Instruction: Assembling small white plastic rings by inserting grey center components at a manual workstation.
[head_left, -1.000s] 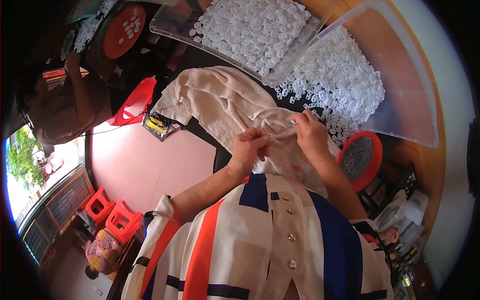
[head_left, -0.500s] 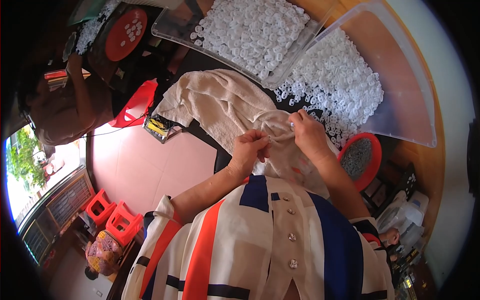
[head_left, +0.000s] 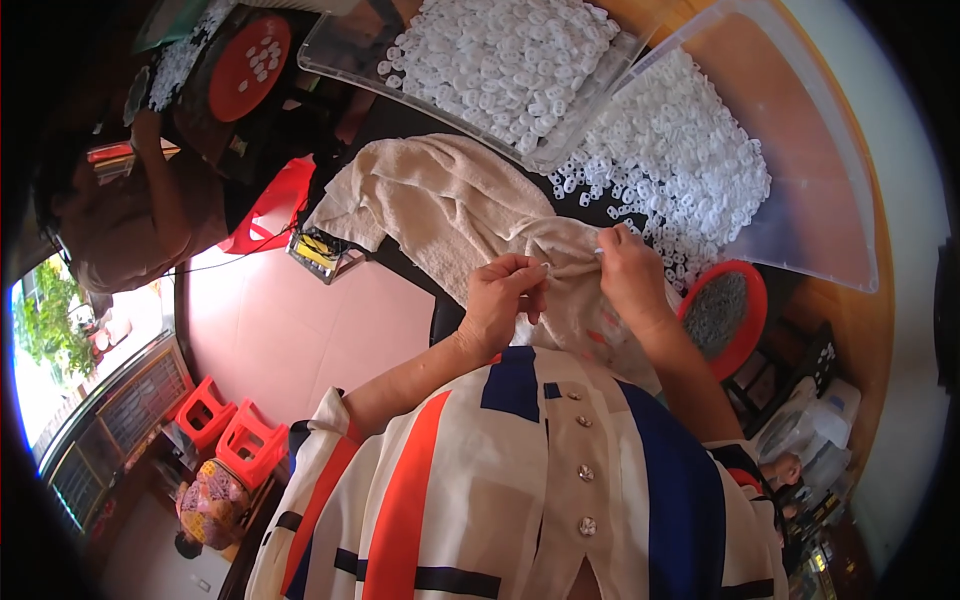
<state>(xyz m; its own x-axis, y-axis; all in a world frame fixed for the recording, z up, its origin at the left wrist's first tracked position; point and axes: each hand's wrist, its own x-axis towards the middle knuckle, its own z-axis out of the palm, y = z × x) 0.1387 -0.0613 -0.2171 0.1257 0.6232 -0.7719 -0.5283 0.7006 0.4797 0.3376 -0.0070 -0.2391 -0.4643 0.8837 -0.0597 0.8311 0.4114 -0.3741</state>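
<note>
At the centre of the frame, the left hand [head_left: 508, 300] is raised over the beige towel [head_left: 440, 190], its grip closed in a pinch, thumb against forefinger, on a small pale piece [head_left: 546, 267] that shows at the fingertips and is too small to make out in detail. Right of centre, the right hand [head_left: 632, 280] also has its grip pinched, on a small white piece [head_left: 599, 250] mostly hidden by the fingers. The two hands are apart, with folds of the towel behind and between them. The towel runs from the upper centre-left, over the edge of the black worktop [head_left: 385, 122], down to the front of the patterned shirt [head_left: 500, 450].

At the top centre, a clear plastic bin [head_left: 340, 50] holds a thick pile of white oval plastic pieces [head_left: 510, 65]. In the upper right, a heap of smaller white plastic pieces [head_left: 680, 150] lies in a clear plastic tray [head_left: 815, 215] and spills out toward the right hand. Just beside the right forearm, a red bowl [head_left: 753, 320] holds fine grey parts [head_left: 714, 312]. In the upper left, a person in a brown top [head_left: 130, 230] sits near a red round plate [head_left: 225, 78] with a few white pieces on it
</note>
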